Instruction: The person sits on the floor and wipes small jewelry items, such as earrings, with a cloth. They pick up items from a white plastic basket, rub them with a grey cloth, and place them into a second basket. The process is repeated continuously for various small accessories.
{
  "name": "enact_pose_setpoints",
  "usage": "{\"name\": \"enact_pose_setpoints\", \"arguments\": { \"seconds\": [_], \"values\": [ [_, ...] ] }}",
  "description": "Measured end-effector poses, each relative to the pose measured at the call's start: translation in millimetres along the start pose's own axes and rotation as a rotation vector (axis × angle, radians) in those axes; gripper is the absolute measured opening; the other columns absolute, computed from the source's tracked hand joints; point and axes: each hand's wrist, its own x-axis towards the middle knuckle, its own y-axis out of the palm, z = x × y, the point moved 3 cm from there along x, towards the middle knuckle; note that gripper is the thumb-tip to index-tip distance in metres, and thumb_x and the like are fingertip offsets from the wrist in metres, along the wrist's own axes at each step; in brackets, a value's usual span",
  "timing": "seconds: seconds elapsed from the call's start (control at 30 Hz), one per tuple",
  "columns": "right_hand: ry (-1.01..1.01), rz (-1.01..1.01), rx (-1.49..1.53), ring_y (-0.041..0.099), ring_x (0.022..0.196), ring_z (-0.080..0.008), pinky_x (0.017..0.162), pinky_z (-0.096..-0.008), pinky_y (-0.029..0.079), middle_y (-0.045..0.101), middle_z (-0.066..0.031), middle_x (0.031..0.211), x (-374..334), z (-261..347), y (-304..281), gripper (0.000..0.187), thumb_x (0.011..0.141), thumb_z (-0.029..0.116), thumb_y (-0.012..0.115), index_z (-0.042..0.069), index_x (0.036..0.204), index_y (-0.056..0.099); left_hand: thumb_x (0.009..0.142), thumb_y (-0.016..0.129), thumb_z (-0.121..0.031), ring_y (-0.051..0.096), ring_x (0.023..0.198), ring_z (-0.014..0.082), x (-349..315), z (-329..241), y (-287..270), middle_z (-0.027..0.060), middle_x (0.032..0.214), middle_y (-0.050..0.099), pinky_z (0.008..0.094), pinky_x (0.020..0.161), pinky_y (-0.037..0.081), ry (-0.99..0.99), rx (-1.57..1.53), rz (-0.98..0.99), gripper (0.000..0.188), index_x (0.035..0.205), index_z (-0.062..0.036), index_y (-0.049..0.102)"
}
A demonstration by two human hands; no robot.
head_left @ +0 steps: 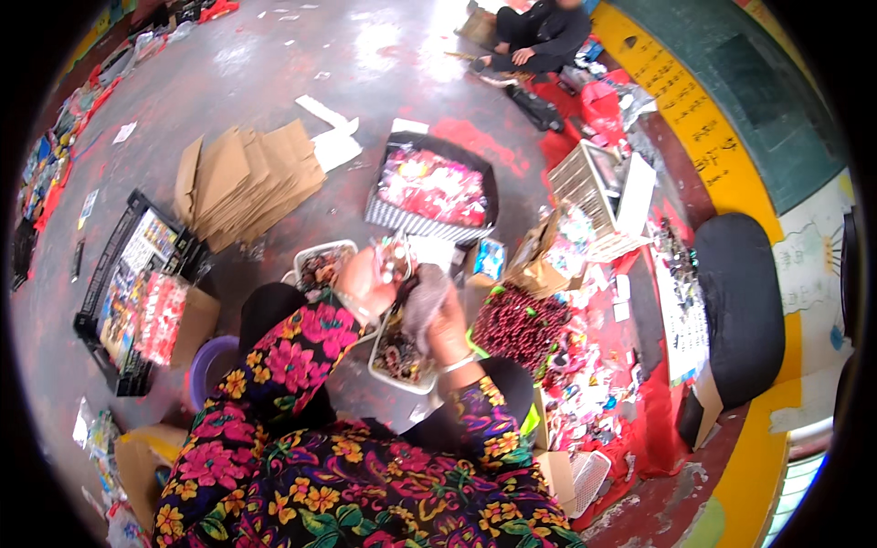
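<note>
- My left hand (365,281) is bent inward at the wrist, fingers curled in and pinching a small cluster of shiny, pale and brown beaded strands (395,259); blur hides exactly how each fingertip sits.
- My right hand (448,331) is closed round a soft, grey-mauve cloth (426,300), which covers my fingertips, so I cannot tell how hard they press.
- The beaded strands are in front of me, above my lap, near the upper end of the cloth.
- Below my hands, between my knees, is a white rectangular plastic basket (413,387) holding dark and brown beaded pieces; my hands hide part of it.
- Just beyond my left hand stands a second white plastic basket (340,245), also filled with beaded pieces.
- To the right of my right hand is a green-rimmed container (474,336) heaped with dark red, round beads (525,327).
- Farther ahead stands a black-and-white striped box (416,225) full of pink, red and white packets (431,187).
- Left of that, flattened brown cardboard boxes (251,178) lie in a stack on the grey floor (228,96).
- A round purple plastic bucket (199,376) stands beside my left knee.
</note>
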Motion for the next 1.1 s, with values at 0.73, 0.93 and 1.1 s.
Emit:
{"name": "enact_pose_setpoints", "arguments": {
  "seconds": [0.73, 0.93, 1.1],
  "values": [
    [0.108, -0.108, 0.027, 0.057, 0.078, -0.0104, 0.071, -0.0235, 0.048, 0.06, -0.0028, 0.089, -9.7, 6.7, -28.4, 0.02, 0.08, -0.002, 0.055, 0.001, 0.099, 0.057, 0.087, 0.034, -0.042, 0.057, 0.072, 0.0246, -20.3, 8.8, 7.2, 0.0071, 0.08, 0.057, 0.0352, 0.062, 0.045, -0.159, 0.06, -0.024, 0.042, 0.089, -0.0045, 0.052],
    [0.123, -0.068, 0.002, 0.056, 0.078, -0.0097, 0.071, -0.023, 0.048, 0.06, -0.0023, 0.089, -11.0, 3.2, -33.3, 0.019, 0.08, -0.001, 0.054, 0.001, 0.1, 0.056, 0.085, 0.038, -0.043, 0.057, 0.073, 0.0253, -18.6, 15.0, 7.4, 0.0096, 0.08, 0.058, 0.0355, 0.065, 0.046, -0.191, 0.01, -0.022, 0.044, 0.092, -0.0023, 0.053],
    [0.083, -0.102, -0.07, 0.056, 0.075, -0.0099, 0.067, -0.0227, 0.048, 0.059, -0.0009, 0.084, -6.4, -5.5, -40.6, 0.017, 0.08, -0.002, 0.053, 0.002, 0.096, 0.057, 0.082, 0.052, -0.024, 0.057, 0.071, 0.0234, -28.2, 17.3, 24.4, 0.0119, 0.076, 0.059, 0.0372, 0.064, 0.046, -0.283, 0.158, -0.081, 0.02, 0.081, -0.0045, 0.056]
  ]
}}
